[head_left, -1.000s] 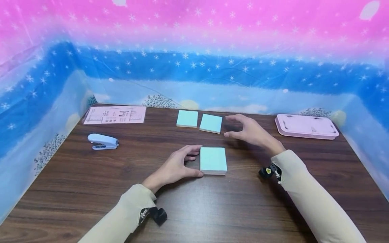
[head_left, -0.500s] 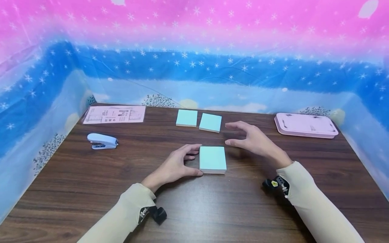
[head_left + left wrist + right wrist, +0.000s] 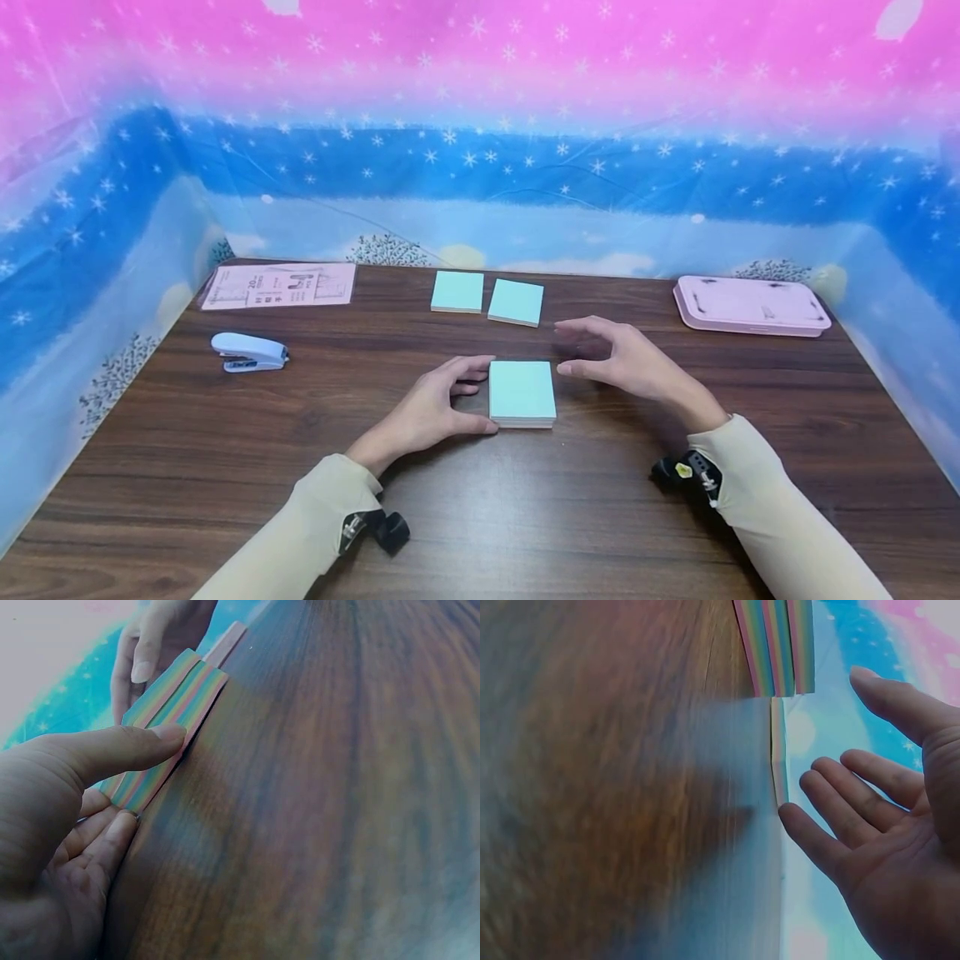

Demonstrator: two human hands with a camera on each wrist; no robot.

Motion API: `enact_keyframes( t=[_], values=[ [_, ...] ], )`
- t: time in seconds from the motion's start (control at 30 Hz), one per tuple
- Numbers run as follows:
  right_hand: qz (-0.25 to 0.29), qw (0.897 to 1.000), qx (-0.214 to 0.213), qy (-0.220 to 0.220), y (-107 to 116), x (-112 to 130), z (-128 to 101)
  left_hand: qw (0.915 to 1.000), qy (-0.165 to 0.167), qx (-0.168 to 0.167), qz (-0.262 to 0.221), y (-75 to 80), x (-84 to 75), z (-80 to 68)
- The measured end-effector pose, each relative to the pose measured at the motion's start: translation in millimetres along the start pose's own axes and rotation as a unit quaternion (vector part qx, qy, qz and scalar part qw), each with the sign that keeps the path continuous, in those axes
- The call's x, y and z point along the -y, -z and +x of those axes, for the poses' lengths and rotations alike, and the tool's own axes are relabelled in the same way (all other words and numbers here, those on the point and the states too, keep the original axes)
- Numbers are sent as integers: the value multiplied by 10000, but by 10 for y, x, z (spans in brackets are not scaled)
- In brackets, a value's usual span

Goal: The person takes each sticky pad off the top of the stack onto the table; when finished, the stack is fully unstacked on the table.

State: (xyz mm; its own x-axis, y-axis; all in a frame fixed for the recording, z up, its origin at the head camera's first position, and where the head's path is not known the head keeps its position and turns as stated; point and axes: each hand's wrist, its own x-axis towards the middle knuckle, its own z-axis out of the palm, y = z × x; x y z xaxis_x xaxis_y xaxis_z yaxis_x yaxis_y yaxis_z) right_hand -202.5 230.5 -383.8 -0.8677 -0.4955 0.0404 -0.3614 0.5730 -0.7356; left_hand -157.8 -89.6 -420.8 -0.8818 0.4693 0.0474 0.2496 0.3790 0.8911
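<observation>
Stack of square mint-topped paper pads (image 3: pixel 522 390), pinched at its left corners by your left hand (image 3: pixel 426 408)!
It sits mid-tabletop (image 3: pixel 600 525), in front of the left (image 3: pixel 457 292) and right (image 3: pixel 515 302) loose mint-green square pads at the back, and it ought to feel light and fairly stiff, though those rainbow-striped layers could slide over one another; best take it low by opposite sides, your fingers spanning every layer. Your right hand (image 3: pixel 630 358) is spread wide, thumb and fingers well parted, holding nothing, just off the stack's far right corner. A second ago it was up beside the loose pads; now it's nearer you, while your left hand and the stack have hardly budged.
</observation>
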Motion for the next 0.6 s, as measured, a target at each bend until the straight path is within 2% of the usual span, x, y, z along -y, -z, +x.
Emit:
enact_keyframes(
  t=[0.6],
  values=[
    [117, 9983, 563, 128, -83, 89, -101, 10000, -9, 32, -37, 2, -12, 0]
  ],
)
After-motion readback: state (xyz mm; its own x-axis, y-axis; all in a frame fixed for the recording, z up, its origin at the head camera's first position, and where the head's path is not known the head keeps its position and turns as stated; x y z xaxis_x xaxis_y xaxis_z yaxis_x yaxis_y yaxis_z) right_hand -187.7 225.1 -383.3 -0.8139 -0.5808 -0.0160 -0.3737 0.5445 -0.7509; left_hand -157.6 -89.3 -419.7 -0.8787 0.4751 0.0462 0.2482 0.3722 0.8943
